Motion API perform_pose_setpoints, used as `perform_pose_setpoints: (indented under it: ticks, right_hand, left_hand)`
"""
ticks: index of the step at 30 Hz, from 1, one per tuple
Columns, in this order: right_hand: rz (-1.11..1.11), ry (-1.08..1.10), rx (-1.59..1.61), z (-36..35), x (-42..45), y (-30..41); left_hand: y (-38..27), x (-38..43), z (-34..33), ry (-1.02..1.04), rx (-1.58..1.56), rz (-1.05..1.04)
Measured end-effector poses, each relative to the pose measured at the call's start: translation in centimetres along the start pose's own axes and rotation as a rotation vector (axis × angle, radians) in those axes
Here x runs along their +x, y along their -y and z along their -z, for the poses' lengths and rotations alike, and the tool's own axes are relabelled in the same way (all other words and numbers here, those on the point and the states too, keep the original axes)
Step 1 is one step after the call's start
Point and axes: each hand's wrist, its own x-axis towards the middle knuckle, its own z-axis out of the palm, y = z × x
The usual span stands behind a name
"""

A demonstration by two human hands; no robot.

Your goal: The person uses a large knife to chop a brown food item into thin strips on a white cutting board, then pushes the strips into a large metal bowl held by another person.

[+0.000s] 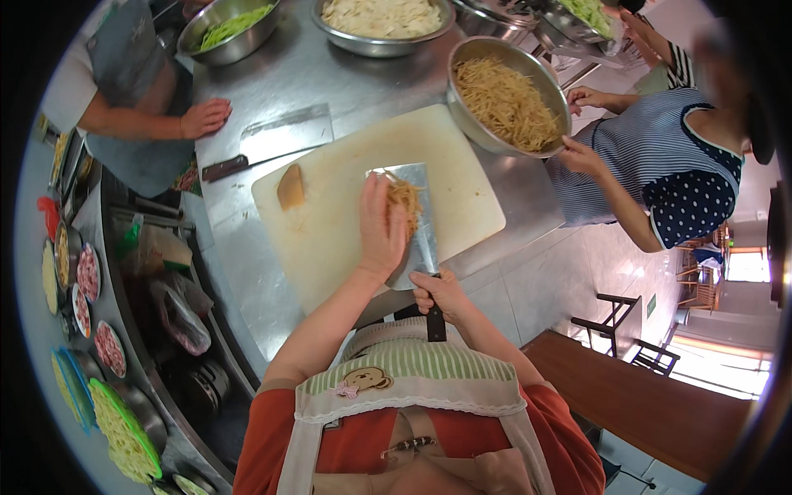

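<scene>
My right hand (438,293) grips the dark handle of a cleaver (422,238), whose broad blade lies flat above the white cutting board (334,247). On that blade sits a pile of yellow-brown shreds (406,197). My left hand (382,232) cups the shreds from the left and holds them against the metal; its palm hides part of the pile. A wedge of brown-yellow vegetable (290,188) rests at the board's left side. To the upper right, a steel bowl (458,105) of similar shreds (507,104) is tilted towards the board, its rim held by a co-worker's hand (581,154).
A second cleaver (232,167) lies left of the board on the steel table (223,229). Bowls of green strips (213,46) and pale slices (371,43) stand at the far side. Another person's hand (206,117) leans on the left edge. Plated food lines a side counter (133,352).
</scene>
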Motion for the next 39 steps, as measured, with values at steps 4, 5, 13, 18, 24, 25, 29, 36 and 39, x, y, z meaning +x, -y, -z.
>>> perform_pose_setpoints:
  ticks: [4, 5, 13, 18, 24, 25, 29, 36, 39]
  right_hand:
    - [0.142, -0.03, 0.11, 1.6, -2.5, 5.5]
    - [0.172, -0.038, 0.139, 2.0, -3.0, 7.0]
    - [0.428, -0.215, 0.163, 9.2, -5.2, 15.8]
    - [0.443, -0.345, 0.209, 13.0, -5.9, 16.9]
    - [0.388, -0.428, 0.188, 15.8, -6.5, 14.5]
    - [0.386, -0.413, 0.181, 15.9, -6.7, 14.2]
    - [0.353, -0.33, 0.011, 15.2, -6.9, 13.1]
    - [0.201, -0.279, -0.132, 14.0, -5.0, 6.9]
    - [0.137, -0.384, 0.001, 14.5, -4.2, 3.6]
  left_hand:
    - [-7.7, 7.0, -2.9, 0.269, 0.221, -0.351]
    - [-8.8, 8.3, -4.2, 0.31, 0.281, -0.431]
    - [-12.7, 18.2, -18.4, 0.344, 0.143, -0.697]
    - [-9.5, 22.9, -26.6, 0.441, 0.431, -0.595]
    - [-7.0, 26.2, -26.5, 0.377, 0.613, -0.498]
    - [-7.4, 26.2, -25.7, 0.399, 0.633, -0.473]
    - [-7.2, 24.3, -21.4, 0.325, 0.357, -0.416]
    - [-0.1, 13.0, -6.5, 0.115, 0.086, -0.003]
    - [2.0, 6.6, 1.5, 0.035, 0.127, 0.133]
